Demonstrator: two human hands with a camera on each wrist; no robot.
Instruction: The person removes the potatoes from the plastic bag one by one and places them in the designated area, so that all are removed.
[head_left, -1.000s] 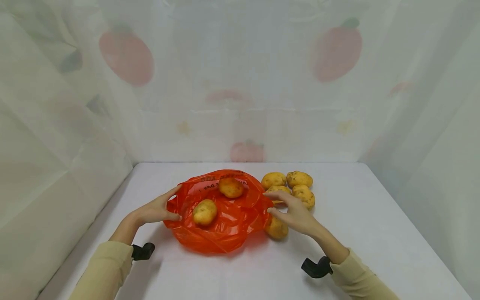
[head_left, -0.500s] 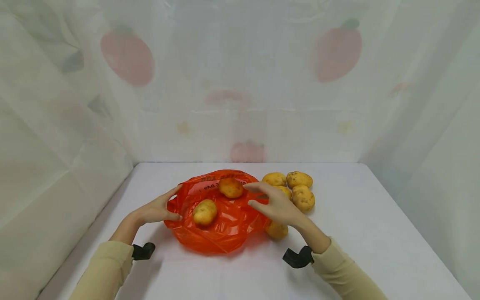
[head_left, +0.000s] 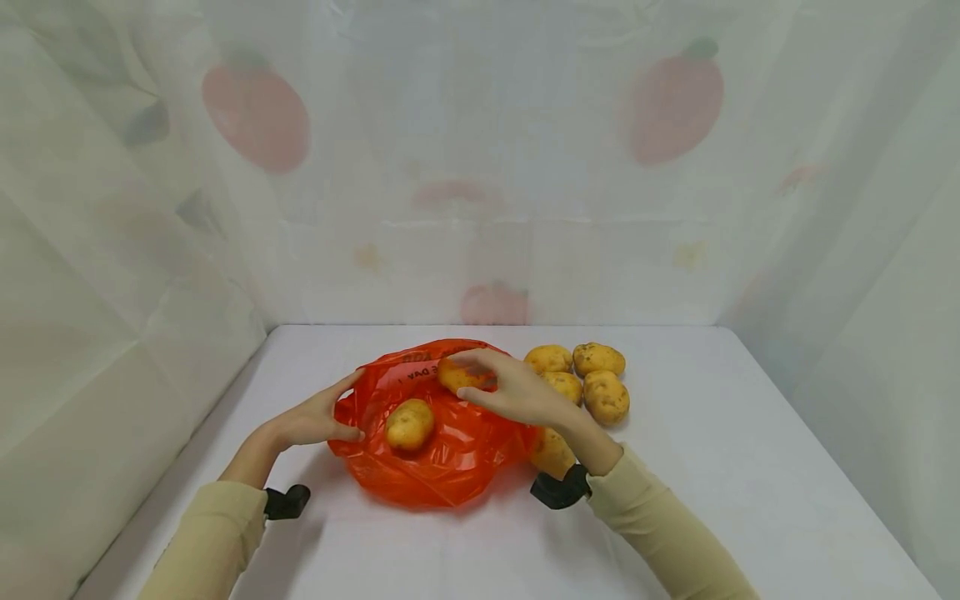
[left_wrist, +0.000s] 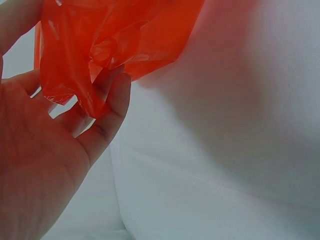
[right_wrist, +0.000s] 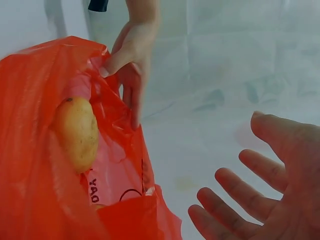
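Observation:
A red plastic bag (head_left: 450, 458) lies with its mouth spread, two potatoes inside. My left hand (head_left: 311, 418) holds the bag's left edge; in the left wrist view its fingers curl against the thin red film. My right hand (head_left: 517, 393) hovers over the bag's right side, partly covering the rear potato (head_left: 452, 377). In the right wrist view that hand has its fingers spread and nothing between them. The front potato (head_left: 410, 425) sits uncovered near the left hand. Whether the right hand touches the rear potato I cannot tell.
Right of the bag, several loose potatoes (head_left: 606, 397) are clustered on the white table (head_left: 720, 450). One potato (head_left: 553, 454) lies close to the bag, partly behind my right wrist. Pale printed sheets (head_left: 480, 167) enclose the table's back and sides.
My right hand has moved left, from the bag's right edge to over the rear potato, leaving the edge. My left hand and both potatoes inside have stayed put.

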